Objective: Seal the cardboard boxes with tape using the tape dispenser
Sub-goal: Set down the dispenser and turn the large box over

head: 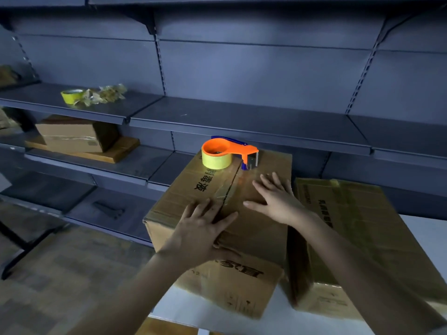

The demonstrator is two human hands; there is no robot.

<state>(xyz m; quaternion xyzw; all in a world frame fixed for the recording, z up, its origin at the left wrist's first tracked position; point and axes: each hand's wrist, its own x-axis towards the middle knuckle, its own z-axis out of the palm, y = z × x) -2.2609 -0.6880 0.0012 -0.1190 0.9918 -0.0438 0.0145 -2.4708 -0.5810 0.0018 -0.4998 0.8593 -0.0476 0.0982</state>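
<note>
While your left hand point(203, 226) and right hand point(275, 199) press flat, fingers spread and holding nothing, either side of the seam point(227, 192) of the cardboard box point(254, 228), the head view shows the tape dispenser point(229, 153) beyond both, at the seam's far end, nearer your right.

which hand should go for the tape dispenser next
Right, probably. The right hand lies flat farther up the box top, fingertips just short of the tape dispenser. The left hand presses near the front edge, farther away, and could hold the flaps down.
</note>
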